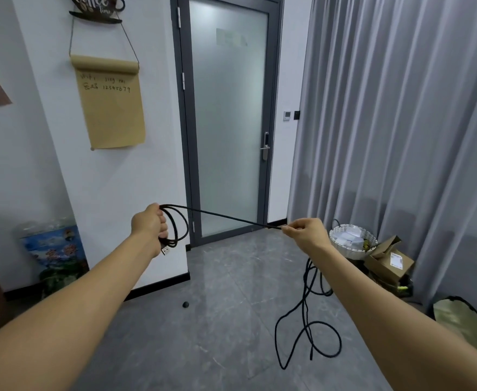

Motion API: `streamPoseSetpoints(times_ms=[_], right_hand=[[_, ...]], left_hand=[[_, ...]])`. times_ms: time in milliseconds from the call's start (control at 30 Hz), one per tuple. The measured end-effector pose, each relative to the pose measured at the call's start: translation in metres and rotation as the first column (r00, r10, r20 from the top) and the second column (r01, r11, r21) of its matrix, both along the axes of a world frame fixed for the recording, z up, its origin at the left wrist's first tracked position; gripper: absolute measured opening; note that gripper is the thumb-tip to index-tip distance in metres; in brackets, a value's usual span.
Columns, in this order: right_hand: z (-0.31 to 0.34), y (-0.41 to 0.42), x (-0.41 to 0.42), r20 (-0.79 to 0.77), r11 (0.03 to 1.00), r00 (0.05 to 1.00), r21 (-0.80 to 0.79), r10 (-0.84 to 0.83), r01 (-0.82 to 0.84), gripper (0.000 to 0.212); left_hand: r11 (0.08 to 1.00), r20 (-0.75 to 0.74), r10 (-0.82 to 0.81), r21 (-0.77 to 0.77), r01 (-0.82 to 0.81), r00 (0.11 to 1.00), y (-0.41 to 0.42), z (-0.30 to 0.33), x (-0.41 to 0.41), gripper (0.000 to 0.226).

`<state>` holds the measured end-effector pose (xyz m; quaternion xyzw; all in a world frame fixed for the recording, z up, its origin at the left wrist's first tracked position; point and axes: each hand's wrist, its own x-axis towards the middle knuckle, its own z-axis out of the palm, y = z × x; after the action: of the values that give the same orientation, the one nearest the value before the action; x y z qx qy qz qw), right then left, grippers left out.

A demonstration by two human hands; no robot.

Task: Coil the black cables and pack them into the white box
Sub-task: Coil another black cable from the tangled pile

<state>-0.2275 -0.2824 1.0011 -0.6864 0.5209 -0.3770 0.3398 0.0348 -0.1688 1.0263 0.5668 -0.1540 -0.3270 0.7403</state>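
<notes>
Your left hand (150, 224) grips small coil of black cable (226, 218), few loops hanging below fist, USB plug (165, 251) dangling at bottom. Cable runs taut across to your right hand (305, 232), which pinches it between fingertips. Rest of cable drops under right wrist and sprawls in loose loops on grey tiled floor (217, 328). Frosted glass door (227, 119) straight ahead, grey curtain (401, 122) on right. White basket (353, 241) and cardboard box (388, 259) by curtain. Brown paper roll (110, 103) on wall, left.
</notes>
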Motion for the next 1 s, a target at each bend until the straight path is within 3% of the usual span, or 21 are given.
streamPoseSetpoints(times_ms=[133, 300, 467, 667, 833, 1000], right_hand=[[0.003, 0.003, 0.01, -0.199, 0.984, 0.98, -0.169, 0.013, -0.047, 0.013], [0.017, 0.025, 0.032, -0.488, 0.894, 0.839, -0.228, 0.238, -0.386, 0.013], [0.031, 0.046, 0.05, -0.52, 0.766, 0.718, -0.176, 0.461, -0.619, 0.014], [0.043, 0.05, 0.049, -0.225, 0.752, 0.77, -0.176, 0.597, -0.635, 0.013], [0.047, 0.04, 0.041, -0.086, 0.819, 0.844, -0.21, 0.529, -0.534, 0.014], [0.043, 0.035, 0.032, 0.035, 0.867, 0.878, -0.186, 0.476, -0.463, 0.016]], left_hand=[[0.999, 0.23, 0.001, 0.047, -0.012, 0.973, -0.004, 0.001, -0.006, 0.036], [0.991, 0.529, -0.074, 0.135, 0.002, 0.845, -0.011, -0.004, -0.027, 0.04], [0.974, 0.663, -0.215, 0.195, 0.113, 0.717, -0.011, -0.01, -0.053, 0.038], [0.884, 0.559, -0.458, 0.203, 0.421, 0.691, -0.006, -0.017, -0.077, 0.038], [0.754, 0.292, -0.64, 0.064, 0.653, 0.711, -0.001, -0.013, -0.089, 0.039], [0.682, 0.205, -0.719, 0.023, 0.731, 0.664, 0.001, -0.007, -0.086, 0.043]])
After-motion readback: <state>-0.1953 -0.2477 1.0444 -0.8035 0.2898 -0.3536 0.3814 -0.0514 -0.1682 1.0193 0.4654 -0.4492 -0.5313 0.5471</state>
